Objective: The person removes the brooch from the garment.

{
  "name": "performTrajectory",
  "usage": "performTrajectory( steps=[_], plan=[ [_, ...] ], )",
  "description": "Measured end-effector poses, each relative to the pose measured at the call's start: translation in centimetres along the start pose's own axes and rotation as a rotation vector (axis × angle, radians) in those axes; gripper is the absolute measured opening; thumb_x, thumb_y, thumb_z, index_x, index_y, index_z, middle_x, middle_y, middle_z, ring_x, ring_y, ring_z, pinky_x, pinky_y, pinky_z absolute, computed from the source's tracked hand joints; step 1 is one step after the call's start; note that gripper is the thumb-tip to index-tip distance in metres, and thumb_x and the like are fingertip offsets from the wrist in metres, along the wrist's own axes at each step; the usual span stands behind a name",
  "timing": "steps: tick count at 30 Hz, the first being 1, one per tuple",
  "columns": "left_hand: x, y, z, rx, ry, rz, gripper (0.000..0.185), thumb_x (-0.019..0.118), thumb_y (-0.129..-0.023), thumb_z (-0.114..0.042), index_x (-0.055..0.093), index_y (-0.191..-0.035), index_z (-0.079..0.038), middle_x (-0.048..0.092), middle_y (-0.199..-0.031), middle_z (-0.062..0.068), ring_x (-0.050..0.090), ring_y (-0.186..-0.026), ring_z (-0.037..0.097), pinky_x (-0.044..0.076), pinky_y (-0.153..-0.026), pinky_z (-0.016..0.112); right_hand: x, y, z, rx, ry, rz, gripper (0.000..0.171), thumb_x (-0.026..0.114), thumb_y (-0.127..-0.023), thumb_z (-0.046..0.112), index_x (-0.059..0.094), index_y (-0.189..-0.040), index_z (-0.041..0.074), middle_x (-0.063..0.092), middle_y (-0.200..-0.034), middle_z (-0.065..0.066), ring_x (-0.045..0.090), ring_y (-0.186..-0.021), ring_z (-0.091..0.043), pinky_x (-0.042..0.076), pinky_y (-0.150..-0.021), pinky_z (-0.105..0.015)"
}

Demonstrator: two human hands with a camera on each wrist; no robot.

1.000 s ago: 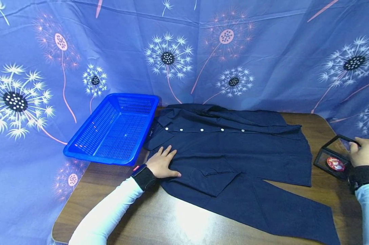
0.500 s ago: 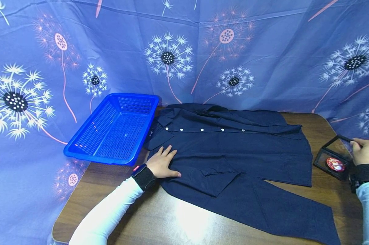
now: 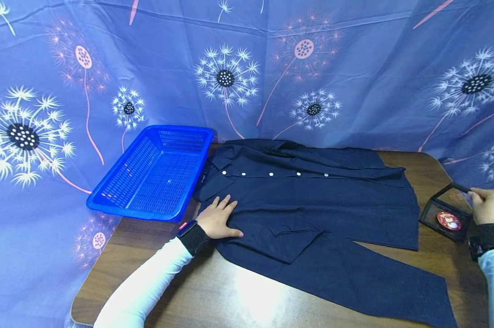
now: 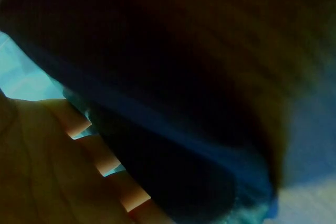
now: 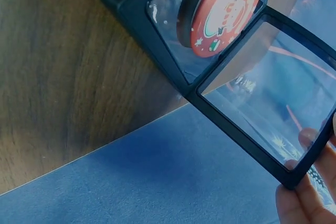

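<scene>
A dark navy shirt (image 3: 353, 200) with white buttons lies spread on the table, its collar toward the left. My left hand (image 3: 217, 221) rests flat on it below the collar, fingers spread. The left wrist view is dark, showing the hand's (image 4: 37, 166) fingers beside dark cloth. At the table's right end, my right hand (image 3: 492, 206) pinches the edge of one half of a hinged black-framed case (image 5: 239, 140) with clear panes. That case stands unfolded. A round red disc with a printed picture (image 5: 228, 14) sits in the other half's clear film.
An empty blue plastic basket (image 3: 148, 214) stands at the left, close beside the shirt's collar. The wooden table (image 3: 173, 291) has rounded corners. Behind it hangs a blue curtain (image 3: 156, 54) with dandelion prints. One sleeve (image 3: 398, 287) of the shirt stretches toward the front right.
My right hand has shifted slightly downward with its edge of the case. The left hand, shirt and basket stay where they were.
</scene>
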State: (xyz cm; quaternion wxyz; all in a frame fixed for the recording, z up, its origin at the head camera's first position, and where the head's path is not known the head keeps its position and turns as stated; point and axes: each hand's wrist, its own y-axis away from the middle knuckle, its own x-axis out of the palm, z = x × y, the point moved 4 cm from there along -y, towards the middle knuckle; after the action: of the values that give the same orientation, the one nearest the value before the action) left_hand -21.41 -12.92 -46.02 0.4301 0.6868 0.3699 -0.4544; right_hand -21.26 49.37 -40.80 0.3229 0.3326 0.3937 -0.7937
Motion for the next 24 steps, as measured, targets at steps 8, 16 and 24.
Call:
performTrajectory(
  steps=[8, 16, 24],
  plan=[
    [0.2, -0.2, 0.2, -0.002, -0.005, 0.001, 0.101, 0.069, -0.075, -0.068, 0.033, -0.153, -0.015, 0.021, -0.163, 0.014, 0.019, -0.147, 0.048, 0.026, -0.117, 0.058, -0.1, 0.7, 0.2, -0.049, 0.015, 0.01, 0.018, 0.052, -0.092, -0.01, 0.055, -0.103, -0.023, 0.052, -0.107, -0.044, 0.051, -0.102, -0.059, 0.037, -0.089, -0.064],
    [0.3, -0.3, 0.3, -0.012, 0.012, -0.001, 0.1, 0.07, -0.075, -0.066, 0.033, -0.153, -0.015, 0.02, -0.163, 0.015, 0.018, -0.148, 0.048, 0.025, -0.118, 0.057, -0.3, 1.1, 0.4, -0.083, 0.018, 0.015, 0.018, 0.054, -0.091, -0.01, 0.057, -0.104, -0.022, 0.055, -0.109, -0.043, 0.052, -0.105, -0.057, 0.037, -0.092, -0.062],
    [0.1, -0.2, 0.1, -0.021, 0.001, 0.009, 0.101, 0.069, -0.075, -0.068, 0.032, -0.153, -0.016, 0.02, -0.164, 0.013, 0.018, -0.148, 0.046, 0.024, -0.118, 0.056, -0.6, 1.6, 0.5, -0.162, -0.006, 0.01, 0.018, 0.055, -0.086, -0.012, 0.058, -0.101, -0.022, 0.055, -0.107, -0.044, 0.053, -0.101, -0.058, 0.036, -0.088, -0.061]
  ],
)
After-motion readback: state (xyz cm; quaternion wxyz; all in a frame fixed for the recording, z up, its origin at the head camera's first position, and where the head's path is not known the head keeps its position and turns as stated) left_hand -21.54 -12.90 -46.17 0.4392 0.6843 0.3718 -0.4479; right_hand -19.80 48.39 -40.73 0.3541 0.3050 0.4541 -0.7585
